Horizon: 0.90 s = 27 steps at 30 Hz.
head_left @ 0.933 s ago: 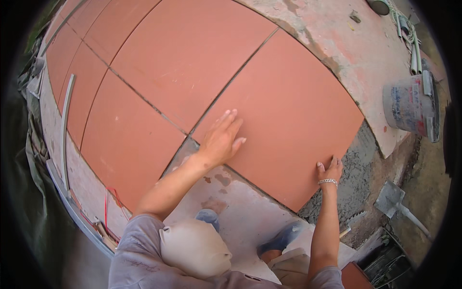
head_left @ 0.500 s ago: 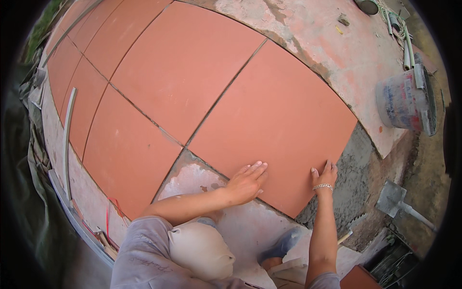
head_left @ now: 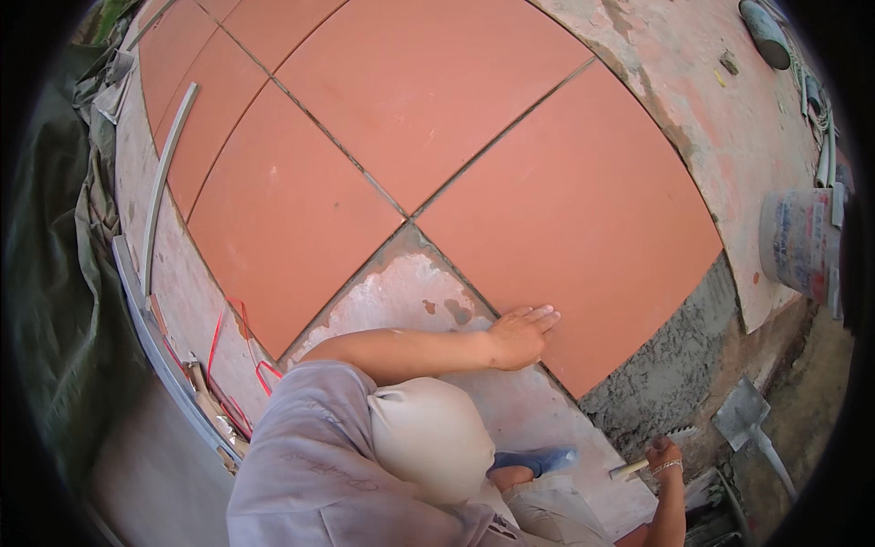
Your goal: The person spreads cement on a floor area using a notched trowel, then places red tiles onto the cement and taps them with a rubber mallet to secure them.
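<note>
My left hand [head_left: 523,337] lies flat near the close edge of a large terracotta tile [head_left: 570,214], its fingers stretched out. Grey mortar [head_left: 670,374] shows along the tile's right side. Below that mortar, my right hand [head_left: 663,453], with a bracelet at the wrist, is closed around a notched trowel [head_left: 629,469]. The trowel's wooden handle sticks out to the left of the hand, and its toothed edge shows above the fingers. Part of the trowel is hidden by the hand.
More terracotta tiles [head_left: 283,205] spread to the left and far side. On the right are a bucket [head_left: 797,237], a grey metal shovel [head_left: 743,415] and a dark cylinder [head_left: 764,35]. A metal strip [head_left: 169,182], red cord [head_left: 216,342] and dark tarp [head_left: 55,210] lie left.
My right hand has left the tile's right edge, moved down toward me, and taken hold of the notched trowel. My left hand stays on the tile. The view has shifted.
</note>
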Each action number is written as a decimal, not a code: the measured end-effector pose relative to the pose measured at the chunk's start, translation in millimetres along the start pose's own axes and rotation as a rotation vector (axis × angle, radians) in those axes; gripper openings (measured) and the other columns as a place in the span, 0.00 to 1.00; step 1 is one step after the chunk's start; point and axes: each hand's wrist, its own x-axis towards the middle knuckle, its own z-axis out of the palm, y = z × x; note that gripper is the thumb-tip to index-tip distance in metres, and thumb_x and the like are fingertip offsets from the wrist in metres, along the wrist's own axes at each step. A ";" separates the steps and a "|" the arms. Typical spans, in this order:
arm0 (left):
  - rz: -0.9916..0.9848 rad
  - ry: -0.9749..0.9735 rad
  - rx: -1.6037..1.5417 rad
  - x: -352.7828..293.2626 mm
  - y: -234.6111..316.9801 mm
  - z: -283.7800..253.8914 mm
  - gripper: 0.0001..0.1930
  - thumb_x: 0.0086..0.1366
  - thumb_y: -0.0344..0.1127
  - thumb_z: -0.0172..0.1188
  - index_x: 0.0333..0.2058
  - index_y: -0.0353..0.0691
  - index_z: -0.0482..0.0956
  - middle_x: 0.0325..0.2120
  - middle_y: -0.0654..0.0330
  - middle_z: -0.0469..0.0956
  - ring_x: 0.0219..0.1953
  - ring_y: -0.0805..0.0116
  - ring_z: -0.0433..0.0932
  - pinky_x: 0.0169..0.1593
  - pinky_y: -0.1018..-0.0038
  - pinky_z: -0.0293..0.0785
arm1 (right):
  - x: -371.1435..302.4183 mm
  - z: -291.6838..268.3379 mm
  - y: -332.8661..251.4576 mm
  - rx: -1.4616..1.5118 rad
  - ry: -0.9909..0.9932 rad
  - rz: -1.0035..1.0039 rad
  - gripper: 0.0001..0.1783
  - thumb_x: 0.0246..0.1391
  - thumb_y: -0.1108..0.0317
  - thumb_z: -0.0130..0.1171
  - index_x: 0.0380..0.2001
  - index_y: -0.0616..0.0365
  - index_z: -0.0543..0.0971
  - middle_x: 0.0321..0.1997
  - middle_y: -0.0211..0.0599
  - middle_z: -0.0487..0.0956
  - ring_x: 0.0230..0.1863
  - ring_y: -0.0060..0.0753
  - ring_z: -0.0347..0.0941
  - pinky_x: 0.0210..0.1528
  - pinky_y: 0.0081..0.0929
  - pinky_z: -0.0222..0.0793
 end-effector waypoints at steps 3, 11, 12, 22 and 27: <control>0.059 0.040 0.006 -9.6 -5.6 -13.9 0.30 0.63 0.43 0.62 0.60 0.36 0.69 0.66 0.47 0.63 0.70 0.49 0.60 0.70 0.58 0.58 | -50.3 55.8 74.1 0.160 -0.074 0.108 0.24 0.54 0.59 0.64 0.47 0.68 0.80 0.42 0.54 0.84 0.44 0.45 0.82 0.48 0.36 0.76; -0.136 0.100 0.210 -46.0 -24.9 -77.7 0.24 0.57 0.33 0.68 0.52 0.35 0.76 0.59 0.45 0.72 0.64 0.46 0.69 0.65 0.57 0.66 | -61.1 202.5 128.9 0.394 0.228 0.587 0.37 0.57 0.47 0.61 0.56 0.72 0.72 0.48 0.64 0.81 0.51 0.59 0.78 0.55 0.43 0.73; -0.165 0.072 0.248 -53.7 -23.5 -85.2 0.24 0.58 0.34 0.68 0.53 0.35 0.76 0.59 0.46 0.72 0.63 0.47 0.69 0.65 0.57 0.66 | -48.3 212.9 125.8 0.491 0.229 0.583 0.37 0.57 0.48 0.61 0.56 0.72 0.72 0.48 0.64 0.80 0.52 0.59 0.78 0.55 0.43 0.73; -0.207 -0.227 0.524 -35.2 16.4 -130.2 0.25 0.58 0.37 0.67 0.53 0.36 0.75 0.60 0.47 0.71 0.61 0.47 0.71 0.62 0.57 0.69 | 30.5 259.9 108.1 1.019 0.778 0.703 0.23 0.54 0.58 0.61 0.43 0.69 0.78 0.39 0.56 0.82 0.38 0.47 0.80 0.44 0.40 0.74; -0.199 -0.125 0.378 -39.0 23.9 -112.7 0.23 0.59 0.38 0.66 0.52 0.35 0.76 0.56 0.45 0.75 0.57 0.47 0.74 0.58 0.60 0.72 | 18.3 200.5 51.8 1.512 0.971 0.580 0.11 0.53 0.70 0.58 0.38 0.62 0.71 0.26 0.40 0.75 0.20 0.32 0.71 0.23 0.33 0.70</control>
